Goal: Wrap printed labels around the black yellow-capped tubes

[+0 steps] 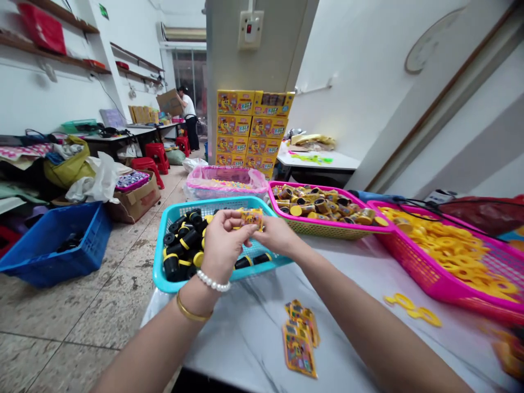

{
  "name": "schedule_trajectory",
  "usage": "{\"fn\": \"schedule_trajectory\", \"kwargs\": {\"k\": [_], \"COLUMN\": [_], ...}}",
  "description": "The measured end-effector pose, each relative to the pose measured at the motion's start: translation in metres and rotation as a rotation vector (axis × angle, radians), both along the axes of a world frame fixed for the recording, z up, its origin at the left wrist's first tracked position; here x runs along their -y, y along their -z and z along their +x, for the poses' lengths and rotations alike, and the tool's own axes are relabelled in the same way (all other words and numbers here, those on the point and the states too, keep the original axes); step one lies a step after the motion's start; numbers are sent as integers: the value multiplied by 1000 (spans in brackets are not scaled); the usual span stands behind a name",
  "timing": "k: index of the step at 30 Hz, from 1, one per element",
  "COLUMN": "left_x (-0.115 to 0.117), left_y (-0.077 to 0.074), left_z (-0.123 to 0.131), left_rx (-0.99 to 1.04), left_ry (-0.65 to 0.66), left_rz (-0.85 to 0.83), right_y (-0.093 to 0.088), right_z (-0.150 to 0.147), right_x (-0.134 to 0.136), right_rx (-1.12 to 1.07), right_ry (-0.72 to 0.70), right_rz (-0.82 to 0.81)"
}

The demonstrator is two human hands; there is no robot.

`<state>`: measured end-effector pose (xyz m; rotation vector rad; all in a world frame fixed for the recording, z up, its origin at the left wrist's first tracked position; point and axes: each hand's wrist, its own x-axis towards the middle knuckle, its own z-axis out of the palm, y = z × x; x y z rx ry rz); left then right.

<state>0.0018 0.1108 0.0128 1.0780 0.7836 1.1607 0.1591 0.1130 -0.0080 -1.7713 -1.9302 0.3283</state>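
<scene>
My left hand [224, 239], with a pearl bracelet and a gold bangle at the wrist, pinches a small yellow printed card [251, 217]. At the card's right edge my right hand [277, 236] is closed, its fingertips partly hidden. Both hands are above a turquoise basket [159, 261] of black cylinders with yellow bands [190, 238]. Several similar printed cards [300, 349] lie overlapping on the marbled white table [241, 341], below my hands.
Right of the turquoise basket, a pink basket [327, 228] holds small yellow-and-dark cylinders; another pink basket [434, 275] holds yellow ring-shaped pieces. Two loose yellow rings [413, 310] lie nearby. Yellow boxes [233, 126] are stacked behind. A blue crate [53, 262] stands on the floor. A person [189, 112] holds cardboard far back.
</scene>
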Motion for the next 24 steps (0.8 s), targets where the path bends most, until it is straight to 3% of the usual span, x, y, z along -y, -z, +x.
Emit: {"fn": "schedule_trajectory", "kwargs": {"k": [3,6,8,12,16,18,22,24], "left_x": [-2,5,8,7,4,3,5,6], "left_y": [10,16,16,16,17,18,19,18], "left_z": [3,2,2,2,0,-2,-1,0], "left_rx": [-12,-40,-54,-68,-76,-71,-68,-76], "left_ry": [7,9,-2,-33,27,66,-20,-54], "left_rz": [-25,-9,-6,-12,-58,-87,-6,29], "right_y": [-14,-26,-30,-27,-24,-26,-32,-34], "right_z": [18,26,26,21,21,21,13,9], "right_x": [26,45,51,51,48,49,54,56], "right_rx": [-404,-1033,-1219,-1141,-1029,-981,-906,-851], "right_ry": [33,-108,-195,-252,-111,-102,-156,-113], "right_rz": [39,-118,-222,-259,-84,-72,-87,-70]}}
